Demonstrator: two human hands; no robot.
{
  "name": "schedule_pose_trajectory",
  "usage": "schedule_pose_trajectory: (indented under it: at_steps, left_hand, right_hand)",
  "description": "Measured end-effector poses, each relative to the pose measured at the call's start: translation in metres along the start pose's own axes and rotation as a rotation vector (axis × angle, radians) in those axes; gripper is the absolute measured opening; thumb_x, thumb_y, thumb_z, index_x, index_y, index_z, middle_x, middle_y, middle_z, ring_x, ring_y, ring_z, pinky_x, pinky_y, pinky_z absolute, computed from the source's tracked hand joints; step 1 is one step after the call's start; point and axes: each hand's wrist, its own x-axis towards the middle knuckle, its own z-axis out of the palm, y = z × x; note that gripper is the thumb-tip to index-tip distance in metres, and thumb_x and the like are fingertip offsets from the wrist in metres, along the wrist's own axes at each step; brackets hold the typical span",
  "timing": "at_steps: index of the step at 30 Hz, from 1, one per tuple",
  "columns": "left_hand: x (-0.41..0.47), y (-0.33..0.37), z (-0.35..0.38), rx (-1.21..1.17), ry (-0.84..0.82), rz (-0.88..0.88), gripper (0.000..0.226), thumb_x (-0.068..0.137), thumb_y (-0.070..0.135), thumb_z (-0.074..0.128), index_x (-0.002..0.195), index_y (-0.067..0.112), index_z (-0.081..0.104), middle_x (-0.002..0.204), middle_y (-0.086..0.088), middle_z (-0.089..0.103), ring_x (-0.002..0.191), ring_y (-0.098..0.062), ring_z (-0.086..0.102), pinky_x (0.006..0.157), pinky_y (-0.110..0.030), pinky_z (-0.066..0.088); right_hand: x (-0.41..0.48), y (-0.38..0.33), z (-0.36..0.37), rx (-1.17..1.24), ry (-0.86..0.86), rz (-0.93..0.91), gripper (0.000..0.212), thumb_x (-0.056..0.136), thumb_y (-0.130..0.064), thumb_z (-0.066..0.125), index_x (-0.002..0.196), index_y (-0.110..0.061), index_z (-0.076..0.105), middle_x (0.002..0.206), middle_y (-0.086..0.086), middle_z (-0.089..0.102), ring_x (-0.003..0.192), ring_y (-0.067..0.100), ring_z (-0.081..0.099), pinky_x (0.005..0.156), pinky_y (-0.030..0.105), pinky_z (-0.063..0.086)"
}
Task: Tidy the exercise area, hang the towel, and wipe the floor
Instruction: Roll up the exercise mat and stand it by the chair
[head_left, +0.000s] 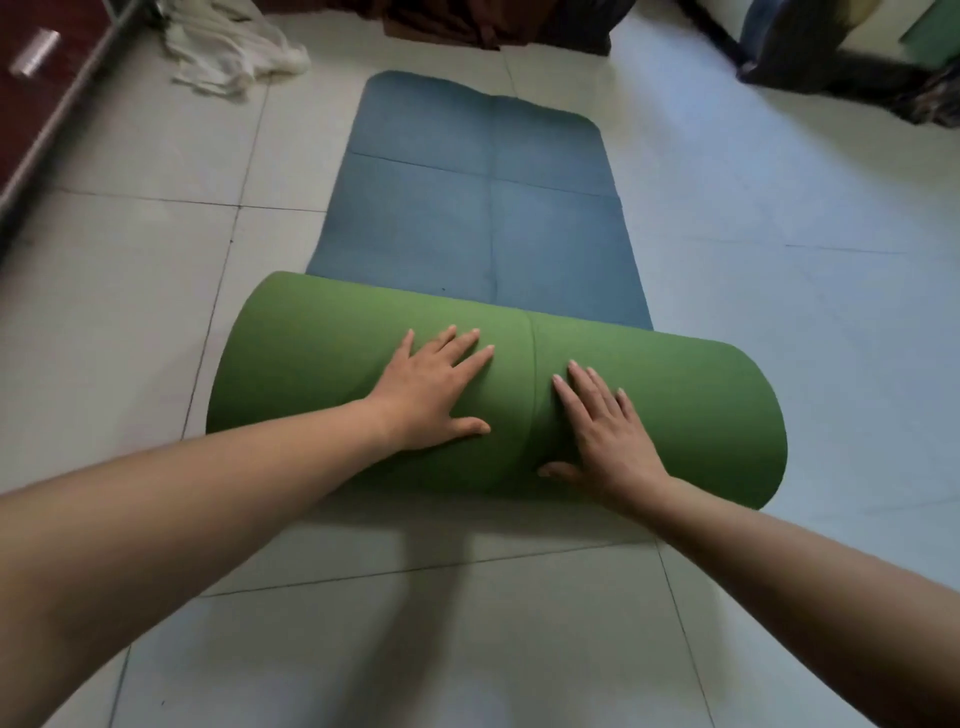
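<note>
An exercise mat (467, 218) lies on the tiled floor, blue on its upper face and green underneath. Its near end is wound into a thick green roll (675, 415) lying across the view. My left hand (434, 392) presses flat on the roll's middle, fingers straight and spread. Just right of the roll's centre crease, my right hand (605, 431) lies flat on it too, fingers straight. A white towel (234, 52) lies crumpled on the floor at the far left, beyond the mat.
A dark red cabinet (47, 78) with a metal handle runs along the left edge. Brown cloth (441, 21) hangs at the far end of the mat. Dark furniture (831, 57) stands at the far right. Pale floor tiles (467, 623) surround the mat.
</note>
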Motion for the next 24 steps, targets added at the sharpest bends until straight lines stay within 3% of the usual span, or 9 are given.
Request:
schedule_pose_trajectory:
  at_steps: [3,8,16,24]
  left_hand:
    - [-0.001,-0.006,-0.004,0.045,0.010,0.000,0.082,0.087,0.063,0.041,0.150,0.028,0.002,0.159,0.002,-0.003,0.146,-0.019,-0.002,0.117,-0.051,0.008]
    - [0.000,-0.009,-0.006,0.142,-0.042,-0.036,0.087,0.084,0.066,0.045,0.150,0.031,0.000,0.159,0.004,-0.006,0.146,-0.021,-0.002,0.116,-0.051,0.013]
    - [0.037,0.022,-0.010,0.202,-0.207,-0.132,0.113,0.071,0.072,0.058,0.147,0.031,-0.015,0.156,0.002,-0.021,0.144,-0.031,-0.012,0.114,-0.058,0.011]
    - [0.045,0.020,-0.011,0.276,-0.315,-0.109,0.102,0.081,0.066,0.050,0.146,0.029,-0.019,0.156,0.000,-0.024,0.144,-0.031,-0.013,0.113,-0.059,0.016]
  right_hand:
    - [0.028,0.013,-0.009,-0.016,0.045,-0.030,0.101,0.079,-0.060,0.057,0.149,-0.021,-0.004,0.157,0.002,-0.010,0.144,0.020,-0.009,0.116,0.043,0.003]
    - [0.066,0.033,-0.019,0.006,0.103,-0.128,0.094,0.080,-0.064,0.051,0.149,-0.022,0.002,0.158,0.002,-0.002,0.145,0.022,-0.004,0.116,0.045,0.004]
    - [0.091,0.048,-0.018,0.136,0.133,-0.200,0.085,0.082,-0.062,0.051,0.148,-0.023,0.012,0.158,0.001,0.003,0.145,0.022,0.000,0.115,0.048,0.002]
    - [0.092,0.050,0.004,0.119,0.154,-0.222,0.078,0.087,-0.067,0.031,0.148,-0.023,0.012,0.158,0.001,0.003,0.145,0.022,-0.002,0.114,0.050,-0.003]
